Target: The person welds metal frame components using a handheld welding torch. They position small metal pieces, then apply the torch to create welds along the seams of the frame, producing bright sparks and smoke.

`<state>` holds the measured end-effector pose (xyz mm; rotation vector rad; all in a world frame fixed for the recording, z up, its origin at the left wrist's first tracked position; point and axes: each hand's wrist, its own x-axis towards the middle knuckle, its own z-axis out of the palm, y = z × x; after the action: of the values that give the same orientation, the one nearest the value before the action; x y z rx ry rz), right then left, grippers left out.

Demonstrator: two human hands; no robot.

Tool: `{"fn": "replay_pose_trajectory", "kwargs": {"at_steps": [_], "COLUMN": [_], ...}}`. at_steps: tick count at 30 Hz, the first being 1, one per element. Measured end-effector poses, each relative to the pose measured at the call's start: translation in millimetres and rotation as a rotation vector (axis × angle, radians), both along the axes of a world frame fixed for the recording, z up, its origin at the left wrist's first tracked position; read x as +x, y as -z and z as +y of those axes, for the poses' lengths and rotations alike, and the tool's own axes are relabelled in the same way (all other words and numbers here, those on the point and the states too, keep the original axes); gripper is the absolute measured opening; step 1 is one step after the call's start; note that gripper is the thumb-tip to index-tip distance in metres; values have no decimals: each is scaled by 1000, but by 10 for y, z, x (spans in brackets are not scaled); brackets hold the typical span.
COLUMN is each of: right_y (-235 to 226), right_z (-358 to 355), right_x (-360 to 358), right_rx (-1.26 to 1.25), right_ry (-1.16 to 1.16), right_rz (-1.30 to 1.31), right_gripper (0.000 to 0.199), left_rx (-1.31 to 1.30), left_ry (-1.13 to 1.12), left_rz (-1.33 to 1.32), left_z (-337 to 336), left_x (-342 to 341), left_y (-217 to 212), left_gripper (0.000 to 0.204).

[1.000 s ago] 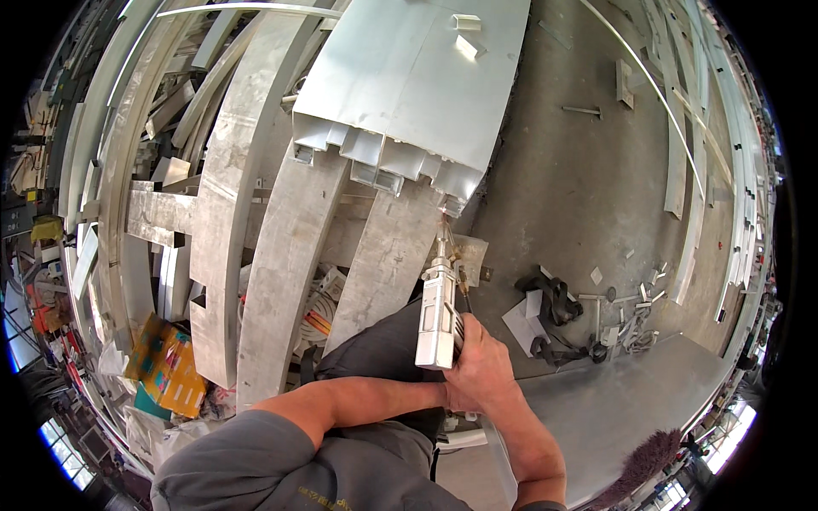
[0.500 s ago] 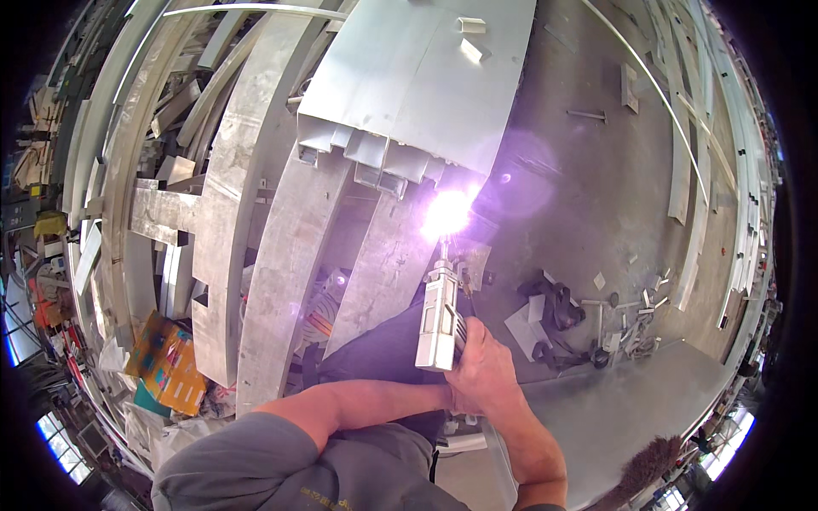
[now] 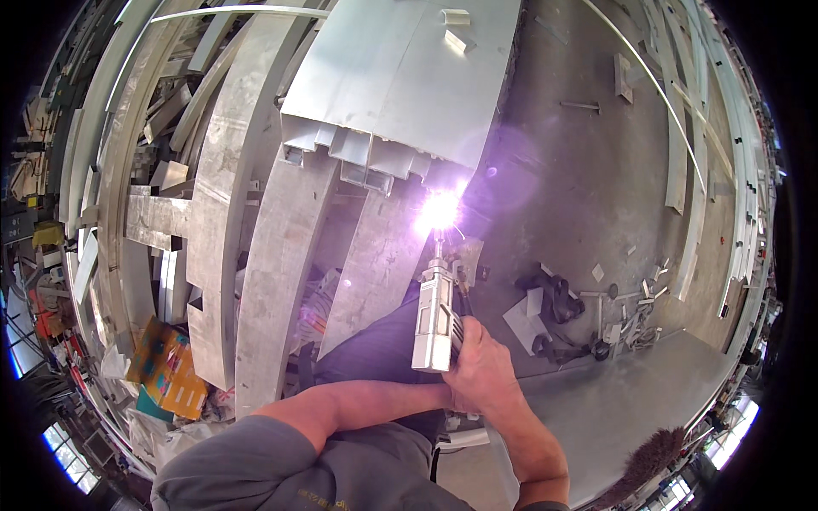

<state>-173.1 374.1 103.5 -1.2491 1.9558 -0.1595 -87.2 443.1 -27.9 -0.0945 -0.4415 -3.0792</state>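
Shirt (image 3: 375, 464): dull charcoal grey, soft cloth, creased in loose folds across the front from where I'm looking.
Lettering (image 3: 331, 501): a small line of yellowish print on the chest, low in view.
Left sleeve (image 3: 234, 456): same grey, short and roomy, with a plain hem above the elbow.
Right sleeve (image 3: 545, 506): only a dark grey edge shows.
Trousers (image 3: 371, 345): very dark, washed purplish by the glare.
Forearms (image 3: 366, 404): bare below the sleeves.
Right hand (image 3: 481, 366): bare, knuckles plain to see.
Left hand: mostly hidden.
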Motion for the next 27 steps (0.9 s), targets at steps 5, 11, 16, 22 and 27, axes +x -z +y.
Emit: {"fn": "replay_pose_trajectory", "kwargs": {"at_steps": [5, 11, 16, 22, 27], "right_y": [-7, 4, 17, -99, -97], "right_z": [12, 56, 84, 172, 120], "right_x": [-8, -32, -35, -53, -17], "right_rx": [1, 4, 2, -56, -53], "right_ry": [9, 6, 12, -10, -8], "right_rz": [-3, -4, 0, -49, -87], "right_gripper": [55, 57, 57, 69, 65], "left_rx": [-1, -3, 1, 10, 10], "left_ry": [0, 4, 8, 18, 20], "left_rz": [-2, -4, -2, -2, -2], "left_z": [27, 50, 85, 131, 137], "left_x": [-26, -50, -68, -65, -66], "left_y": [-4, -2, -7, -31, -26], "left_gripper": [43, 43, 42, 42, 42]}}
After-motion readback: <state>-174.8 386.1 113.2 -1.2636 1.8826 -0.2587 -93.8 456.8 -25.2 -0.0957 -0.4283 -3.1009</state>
